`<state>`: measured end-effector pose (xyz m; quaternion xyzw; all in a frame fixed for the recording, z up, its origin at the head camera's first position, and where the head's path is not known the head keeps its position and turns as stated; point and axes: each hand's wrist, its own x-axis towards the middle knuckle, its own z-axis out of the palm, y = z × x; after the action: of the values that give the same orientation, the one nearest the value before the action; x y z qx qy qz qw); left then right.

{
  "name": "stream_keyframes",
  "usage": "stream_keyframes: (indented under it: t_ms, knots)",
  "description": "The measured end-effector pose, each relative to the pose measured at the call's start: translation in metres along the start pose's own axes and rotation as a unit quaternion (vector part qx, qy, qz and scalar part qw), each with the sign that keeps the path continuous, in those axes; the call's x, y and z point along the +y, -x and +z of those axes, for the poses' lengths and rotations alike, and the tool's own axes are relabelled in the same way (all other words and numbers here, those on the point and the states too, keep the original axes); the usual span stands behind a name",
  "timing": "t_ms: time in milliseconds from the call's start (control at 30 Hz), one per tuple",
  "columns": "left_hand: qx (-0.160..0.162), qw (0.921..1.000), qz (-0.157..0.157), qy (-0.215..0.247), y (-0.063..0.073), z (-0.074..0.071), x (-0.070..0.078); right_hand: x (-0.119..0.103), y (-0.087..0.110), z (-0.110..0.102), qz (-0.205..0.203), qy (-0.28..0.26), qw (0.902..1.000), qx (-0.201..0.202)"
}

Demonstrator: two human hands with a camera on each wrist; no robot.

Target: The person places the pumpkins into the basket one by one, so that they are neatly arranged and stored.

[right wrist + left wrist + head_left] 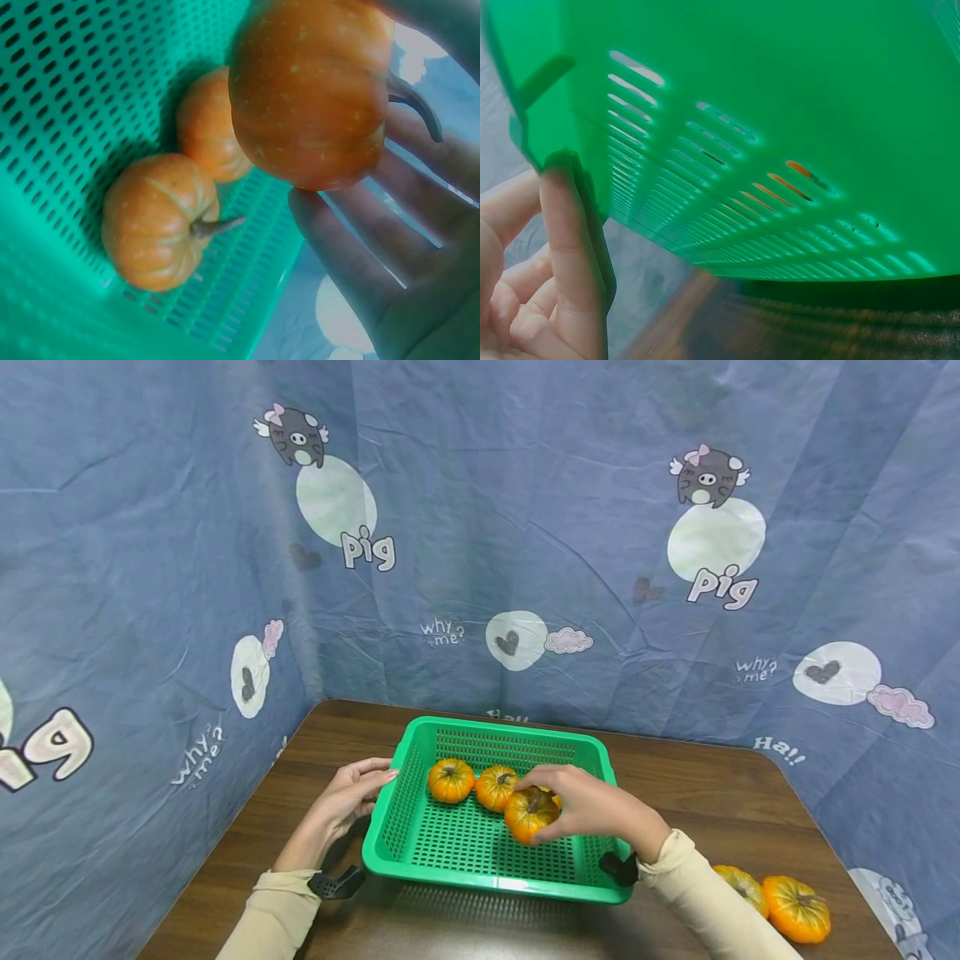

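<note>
A green plastic basket (pixel 480 883) with slotted walls has small orange pumpkins inside. My left hand (pixel 351 795) holds its left rim, thumb and forefinger at the edge and the other fingers outside the wall (pixel 780 90). My right hand (pixel 581 802) grips a pumpkin (pixel 528 817) over the basket's right half, thumb on the near side and fingers on the far side. Its curved stem shows in the right wrist view. A second pumpkin (pixel 451 780) sits toward the basket's left, beside a third pumpkin (pixel 495 788). Orange behind the held one is mostly hidden by my hand.
Two more pumpkins, one orange (pixel 797 908) and one yellower (pixel 741 888), lie on the brown wooden table (pixel 690 777) at the right, partly behind my right sleeve. A blue cloth (pixel 480 510) with pig prints hangs behind the table and along its left side.
</note>
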<state>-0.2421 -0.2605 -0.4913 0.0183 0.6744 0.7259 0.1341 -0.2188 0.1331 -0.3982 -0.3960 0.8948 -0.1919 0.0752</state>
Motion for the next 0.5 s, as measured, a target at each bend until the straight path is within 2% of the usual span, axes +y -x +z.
stream_keyframes:
  t_ms: [300,500]
  knots:
    - [0.001,1.0000,-0.001,0.000,-0.002,0.000,-0.001,-0.007,-0.022,0.009,-0.001,0.003,0.9998,-0.021]
    - [0.002,1.0000,-0.002,-0.003,-0.002,-0.001,-0.001,-0.014,-0.038,0.017,-0.030,0.013,0.9988,-0.037]
